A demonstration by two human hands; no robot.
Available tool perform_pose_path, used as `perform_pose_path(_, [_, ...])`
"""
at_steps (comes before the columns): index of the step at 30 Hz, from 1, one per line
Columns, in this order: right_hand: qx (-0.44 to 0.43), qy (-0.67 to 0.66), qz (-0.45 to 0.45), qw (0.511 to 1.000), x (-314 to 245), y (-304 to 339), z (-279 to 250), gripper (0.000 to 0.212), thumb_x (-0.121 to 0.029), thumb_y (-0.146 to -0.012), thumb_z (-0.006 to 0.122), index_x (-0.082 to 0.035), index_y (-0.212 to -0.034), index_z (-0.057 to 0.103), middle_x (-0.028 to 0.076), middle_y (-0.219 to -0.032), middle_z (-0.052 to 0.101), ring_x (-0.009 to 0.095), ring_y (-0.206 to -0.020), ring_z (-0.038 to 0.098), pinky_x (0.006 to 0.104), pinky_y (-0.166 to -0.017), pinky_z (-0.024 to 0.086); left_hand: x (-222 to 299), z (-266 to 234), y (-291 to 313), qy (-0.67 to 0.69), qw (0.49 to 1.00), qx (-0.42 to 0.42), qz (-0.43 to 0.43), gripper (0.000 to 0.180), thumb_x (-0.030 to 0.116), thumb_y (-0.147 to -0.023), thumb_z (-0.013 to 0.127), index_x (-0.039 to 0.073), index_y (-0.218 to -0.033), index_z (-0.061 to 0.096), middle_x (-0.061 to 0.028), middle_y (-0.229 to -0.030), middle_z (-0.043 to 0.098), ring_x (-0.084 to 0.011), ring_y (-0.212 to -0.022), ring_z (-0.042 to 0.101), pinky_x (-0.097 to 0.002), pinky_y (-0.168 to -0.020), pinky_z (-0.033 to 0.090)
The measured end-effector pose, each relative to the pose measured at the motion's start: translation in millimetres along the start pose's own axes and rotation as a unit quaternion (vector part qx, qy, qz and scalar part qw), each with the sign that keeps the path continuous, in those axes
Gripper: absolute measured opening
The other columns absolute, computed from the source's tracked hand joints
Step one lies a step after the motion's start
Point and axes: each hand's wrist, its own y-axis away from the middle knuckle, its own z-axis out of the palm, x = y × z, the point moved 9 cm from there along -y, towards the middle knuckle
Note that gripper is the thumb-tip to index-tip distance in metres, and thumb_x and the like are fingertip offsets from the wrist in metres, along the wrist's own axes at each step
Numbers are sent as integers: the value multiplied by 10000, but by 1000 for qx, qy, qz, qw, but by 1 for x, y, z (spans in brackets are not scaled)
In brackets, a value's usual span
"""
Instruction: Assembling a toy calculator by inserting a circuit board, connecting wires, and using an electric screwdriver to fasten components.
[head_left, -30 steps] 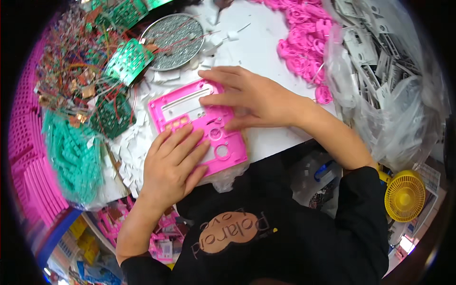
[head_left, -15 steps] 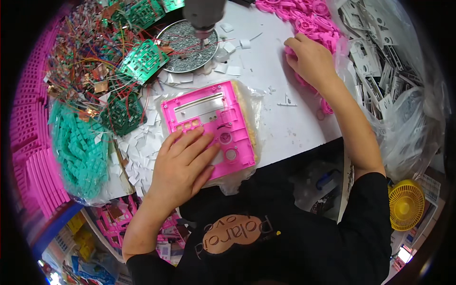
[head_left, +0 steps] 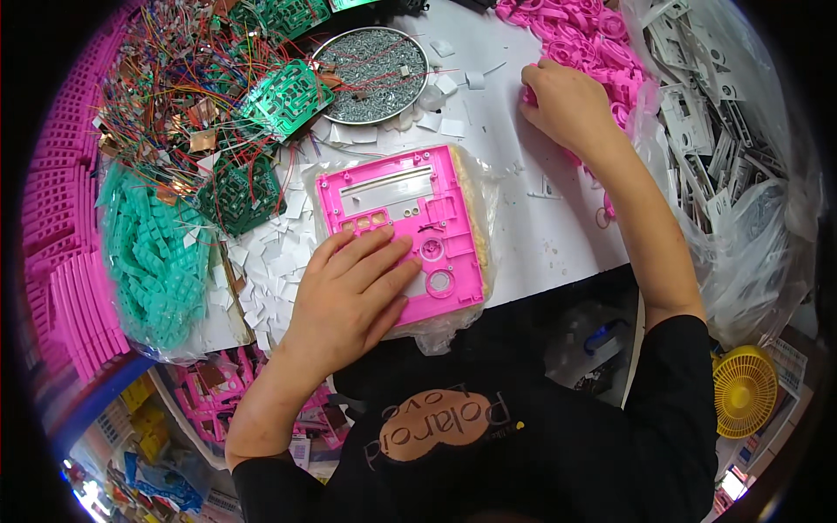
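A square pink plastic casing (head_left: 417, 302) lies with its ribbed inner side up on a pad wrapped in clear plastic (head_left: 480, 231). My left hand (head_left: 353, 283) rests flat on the casing's lower left part, fingers stretched out. That hand hides part of the casing's surface. Out to the far right, my right hand (head_left: 571, 105) is at the left edge of a heap of small pink plastic parts (head_left: 593, 48). Its fingers are bent and pinched on a small pink part (head_left: 528, 94), mostly hidden by them.
A round tray of screws (head_left: 375, 105) stands at the back, beside wired green circuit boards (head_left: 288, 98). Teal strips (head_left: 157, 261) fill a bag at left, near white paper pieces (head_left: 270, 261). Bagged white-grey parts (head_left: 689, 122) and a yellow fan (head_left: 745, 392) are at right.
The whole view has shifted slightly. The hanging screwdriver over the screw tray is out of view. My right fingers have closed on a small pink part; my left hand stays on the casing.
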Motion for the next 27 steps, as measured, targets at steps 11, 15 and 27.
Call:
perform_pose_path(11, [50, -134, 10, 990, 12, -41, -2, 251, -187, -866, 680, -60, -1076, 731, 114, -930, 744, 331, -851, 706, 435, -771, 551, 0, -2, 0, 13, 1000, 15, -12, 397, 174, -820, 745, 122, -1209, 685, -66, -1299, 650, -282, -1253, 573, -488, -1078, 411])
perform_pose_path(15, [52, -151, 8, 987, 12, -73, 5, 234, -171, -875, 680, -86, -1086, 732, 120, -972, 745, 337, -869, 712, 433, -775, 562, -2, -4, 4, 20, 999, 18, -17, 401, 156, -811, 750, 119, -1205, 686, -72, -1295, 653, -287, -1251, 574, -486, -1077, 410])
perform_pose_path(27, [66, -549, -12, 833, -40, 177, -50, 263, -178, -901, 722, -72, -1142, 716, 104, -1017, 707, 242, -882, 691, 352, -795, 544, 10, 6, -9, 18, 1000, -12, -12, 384, 92, -817, 700, 25, -1194, 673, -158, -1304, 639, -389, -1283, 525, -492, -1113, 364])
